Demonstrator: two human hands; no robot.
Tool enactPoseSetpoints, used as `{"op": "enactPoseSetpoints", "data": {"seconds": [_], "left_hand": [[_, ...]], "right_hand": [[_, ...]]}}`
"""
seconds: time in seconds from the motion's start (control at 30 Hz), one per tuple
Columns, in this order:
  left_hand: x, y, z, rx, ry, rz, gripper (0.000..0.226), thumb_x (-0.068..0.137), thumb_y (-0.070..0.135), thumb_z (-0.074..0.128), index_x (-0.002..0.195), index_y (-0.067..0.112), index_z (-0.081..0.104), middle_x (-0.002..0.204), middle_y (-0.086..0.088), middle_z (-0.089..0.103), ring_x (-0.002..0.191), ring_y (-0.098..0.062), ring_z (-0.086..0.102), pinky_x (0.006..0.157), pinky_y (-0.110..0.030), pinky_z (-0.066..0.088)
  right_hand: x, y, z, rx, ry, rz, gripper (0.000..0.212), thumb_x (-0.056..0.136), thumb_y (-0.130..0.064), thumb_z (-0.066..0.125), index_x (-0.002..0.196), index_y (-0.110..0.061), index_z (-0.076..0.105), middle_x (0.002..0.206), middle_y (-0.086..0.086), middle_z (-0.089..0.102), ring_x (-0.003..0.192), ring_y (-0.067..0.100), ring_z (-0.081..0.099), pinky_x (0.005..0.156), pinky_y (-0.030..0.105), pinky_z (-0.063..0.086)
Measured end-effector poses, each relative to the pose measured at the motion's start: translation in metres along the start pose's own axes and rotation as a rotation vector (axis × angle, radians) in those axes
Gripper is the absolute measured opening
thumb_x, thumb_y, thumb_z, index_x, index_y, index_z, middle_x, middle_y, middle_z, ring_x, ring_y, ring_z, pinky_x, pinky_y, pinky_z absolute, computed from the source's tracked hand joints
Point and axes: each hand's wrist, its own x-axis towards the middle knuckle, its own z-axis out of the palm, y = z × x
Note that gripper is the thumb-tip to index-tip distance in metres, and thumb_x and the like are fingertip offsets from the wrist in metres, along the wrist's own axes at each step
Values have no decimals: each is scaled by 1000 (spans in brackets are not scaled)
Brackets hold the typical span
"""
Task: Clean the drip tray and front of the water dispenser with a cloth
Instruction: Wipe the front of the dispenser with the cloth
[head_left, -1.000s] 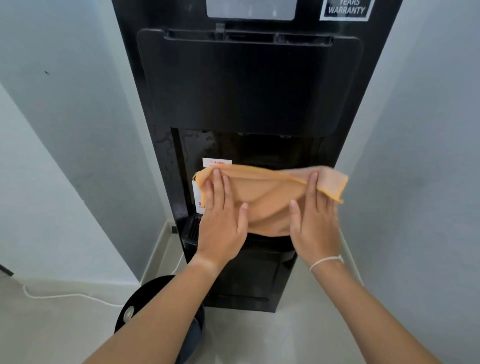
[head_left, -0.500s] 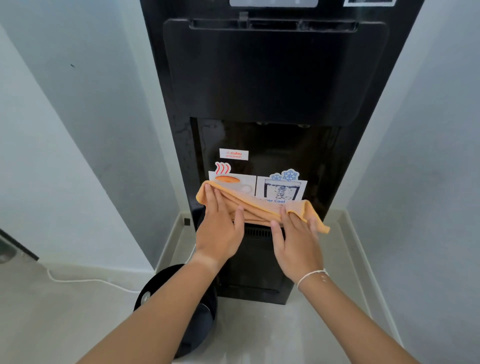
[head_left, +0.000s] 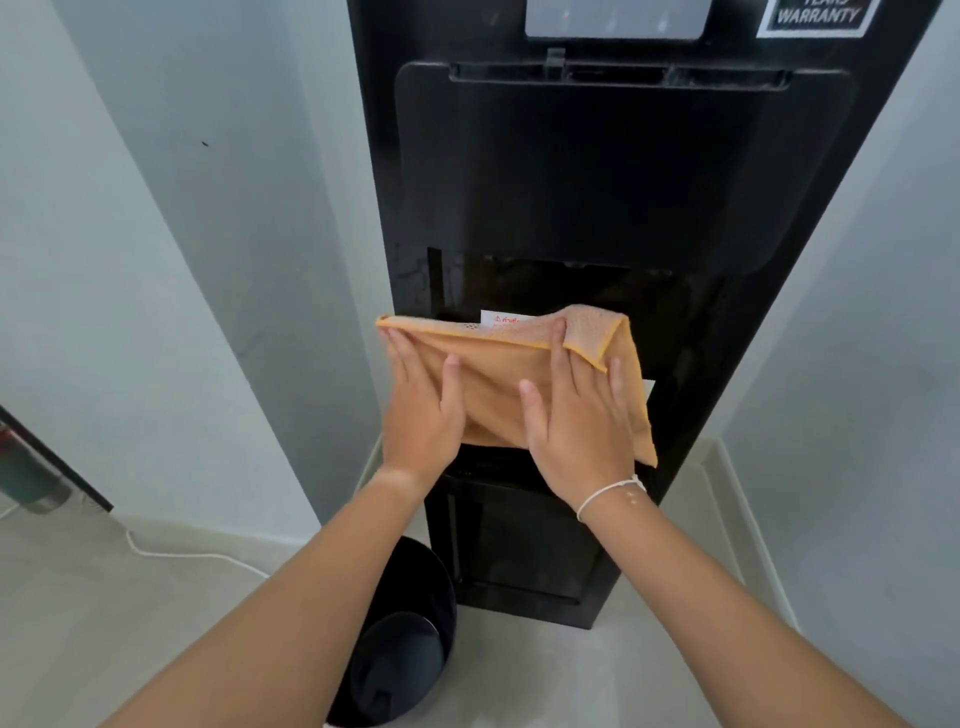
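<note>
Cloth (head_left: 498, 384) is pressed flat by both open hands, left hand (head_left: 421, 410) and right hand (head_left: 576, 431), against the dispenser (head_left: 597, 182) recess, higher than half a second ago; the drip tray below them is judged still unwiped.

One black water dispenser (head_left: 613, 171) fills the centre of the frame. One orange cloth (head_left: 498, 379) lies across its middle. Two hands are on the cloth: one left hand (head_left: 421, 410) and one right hand (head_left: 576, 431). One white wristband (head_left: 608, 496) shows. One warranty sticker (head_left: 815, 15) sits at the upper right, one black bin (head_left: 400, 639) at the bottom centre, and one white cable (head_left: 192, 556) at the lower left.
</note>
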Motion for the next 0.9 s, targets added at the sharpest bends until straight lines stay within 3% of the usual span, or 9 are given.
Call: {"op": "enactPoseSetpoints", "data": {"seconds": [0.17,0.4,0.5,0.57,0.63,0.7,0.77,0.83,0.9], "left_hand": [[-29,-32,7,-202,-233,-209,62,97,51,28,150,25,10,153,4,30,137,-17,35,103,-27,29],[-13,-8,12,-325,-159,-231,79,87,62,29,147,11,18,155,-9,19,134,-17,37,112,-44,32],[-18,-11,12,-402,-154,-260,58,98,48,30,143,11,28,148,-7,33,131,-17,42,106,-35,37],[-17,-13,9,-440,-161,-345,42,100,43,30,127,16,48,128,-2,53,118,-14,52,88,-21,40],[-10,-7,6,-491,-201,-429,38,99,47,30,108,24,59,108,4,61,101,-7,56,77,-18,38],[-6,2,4,-507,-208,-441,43,98,50,31,108,22,61,107,2,64,104,-9,58,79,-21,42],[-3,11,4,-479,-152,-393,60,95,54,32,132,9,45,134,-10,52,126,-20,48,100,-34,42],[-3,25,2,-399,-105,-282,75,95,55,32,149,7,11,159,-14,8,144,-22,20,116,-43,22],[-3,39,0,-346,-52,-117,79,97,49,33,149,11,-12,157,-5,-25,146,-12,-8,120,-38,7]], "right_hand": [[-35,11,28,-67,-197,-4,61,96,-46,15,148,-16,5,154,0,26,144,16,14,116,33,-13],[-20,11,17,-55,-48,55,62,95,-48,14,147,-21,-5,153,3,28,144,19,14,116,30,-13],[-15,2,12,-51,-57,32,63,94,-48,13,148,-18,-2,152,3,31,143,19,18,115,30,-13],[-23,3,15,-52,-125,26,62,95,-47,13,148,-17,-1,152,3,29,143,19,17,116,32,-12],[-32,7,21,-55,-178,32,63,95,-46,14,148,-17,-4,154,3,25,144,18,15,116,33,-11],[-33,8,23,-18,-173,53,63,95,-46,15,147,-17,-6,155,2,22,145,18,11,117,33,-11],[-26,4,18,22,-133,71,64,95,-47,17,147,-18,-7,155,2,22,145,17,10,117,32,-12],[-17,2,9,38,-56,77,64,95,-47,17,147,-18,-7,155,2,22,145,16,8,118,33,-9],[-9,5,-4,33,14,84,65,95,-46,17,147,-16,-5,154,4,25,145,17,10,119,37,-5]]}}
